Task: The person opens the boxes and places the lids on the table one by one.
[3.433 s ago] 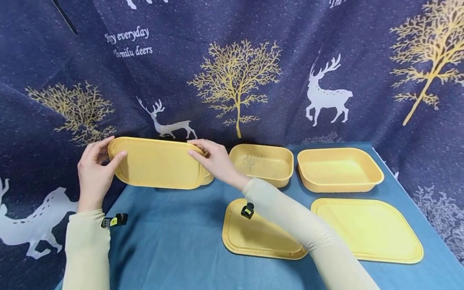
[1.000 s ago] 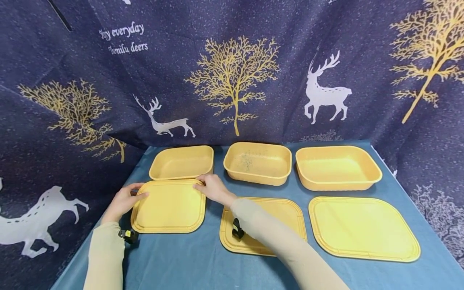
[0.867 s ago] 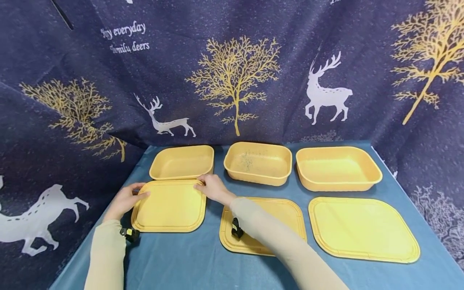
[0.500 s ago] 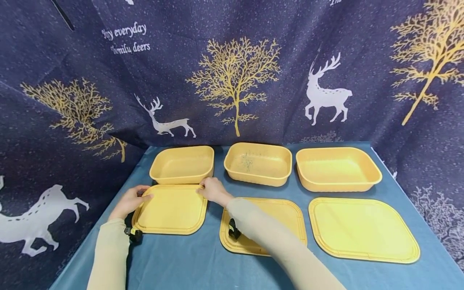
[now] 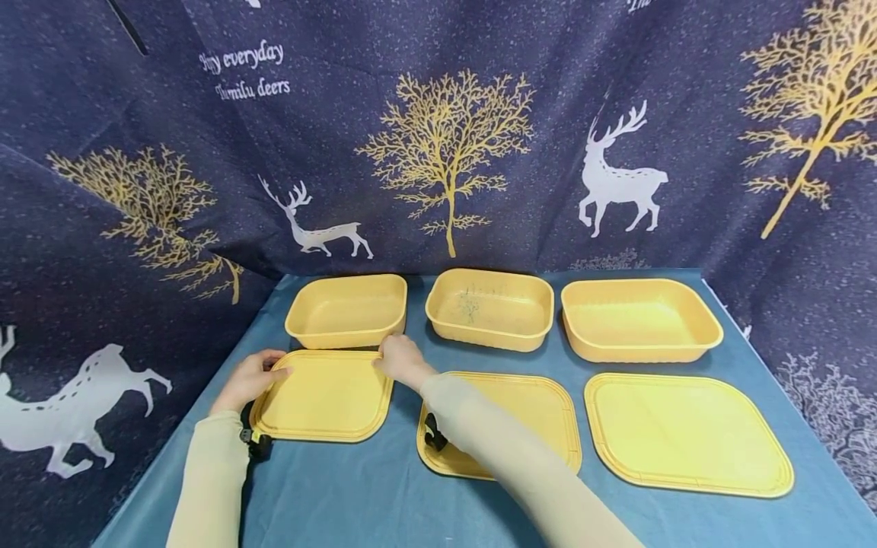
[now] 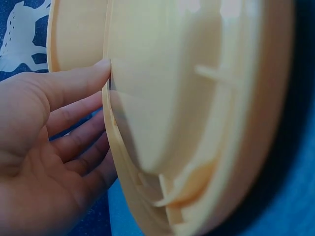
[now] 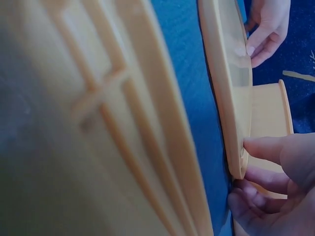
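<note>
A flat yellow plastic lid (image 5: 327, 396) lies at the left of the table, just in front of a yellow rectangular container (image 5: 346, 308). My left hand (image 5: 248, 379) pinches the lid's far left corner; the left wrist view shows the thumb on its upper face and the fingers behind the rim. At the far right corner, my right hand (image 5: 404, 361) grips the same lid between thumb and fingers, close to the container's front wall. The right wrist view shows that right hand (image 7: 280, 182) at the lid's corner, with the left hand (image 7: 269, 29) farther along it.
Two more yellow containers, a middle one (image 5: 489, 308) and a right one (image 5: 640, 316), stand along the back. Before them lie a middle lid (image 5: 527, 411), partly under my right forearm, and a right lid (image 5: 688, 434). A patterned dark cloth (image 5: 438, 46) hangs behind the table.
The lid, earlier held raised in front of the left container, has come down to the table. Since then it has slid slightly toward me, off the container's front edge, with both hands keeping hold.
</note>
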A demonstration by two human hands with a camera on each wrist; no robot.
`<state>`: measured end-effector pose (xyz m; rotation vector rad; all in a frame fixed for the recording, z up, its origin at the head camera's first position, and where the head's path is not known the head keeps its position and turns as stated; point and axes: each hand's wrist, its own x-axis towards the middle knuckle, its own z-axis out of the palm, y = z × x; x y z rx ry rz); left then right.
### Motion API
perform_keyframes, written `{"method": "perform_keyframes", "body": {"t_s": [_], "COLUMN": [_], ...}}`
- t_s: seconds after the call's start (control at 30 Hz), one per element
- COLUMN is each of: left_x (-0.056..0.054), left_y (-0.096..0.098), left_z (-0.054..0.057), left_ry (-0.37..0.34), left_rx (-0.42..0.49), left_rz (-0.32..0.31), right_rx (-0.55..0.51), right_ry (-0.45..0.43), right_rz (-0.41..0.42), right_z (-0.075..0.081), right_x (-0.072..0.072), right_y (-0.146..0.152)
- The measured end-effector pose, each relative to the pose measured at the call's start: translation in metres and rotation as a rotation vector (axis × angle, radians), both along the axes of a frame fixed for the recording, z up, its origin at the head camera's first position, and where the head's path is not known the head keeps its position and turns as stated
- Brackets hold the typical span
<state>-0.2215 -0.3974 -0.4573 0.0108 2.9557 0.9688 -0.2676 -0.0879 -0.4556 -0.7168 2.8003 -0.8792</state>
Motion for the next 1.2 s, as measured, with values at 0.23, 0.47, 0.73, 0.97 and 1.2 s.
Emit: {"method": "perform_keyframes", "body": {"t_s": [0.23,0.47,0.73,0.97,1.2], "left_x": [0.004,0.004,0.0,-0.004,-0.005], "left_y": [0.003,0.005,0.008,0.027,0.072], "left_z": [0.003,0.005,0.007,0.01,0.022], "left_ry": [-0.031,-0.027,0.005,0.1,0.21], "left_rx": [-0.003,-0.045,-0.124,-0.192,-0.163], "left_rz": [0.028,0.022,-0.01,-0.098,-0.197], "right_rx": [0.033,0.06,0.077,0.058,0.116], "right_ry": [0.054,0.067,0.054,-0.073,-0.048], "right_rz": [-0.004,-0.018,0.023,0.09,0.156], "right_z": [0.0,-0.001,0.002,0.012,0.019], "right_x": [0.004,0.004,0.0,0.0,0.014], "right_y": [-0.003,-0.005,-0.004,0.009,0.026]}}
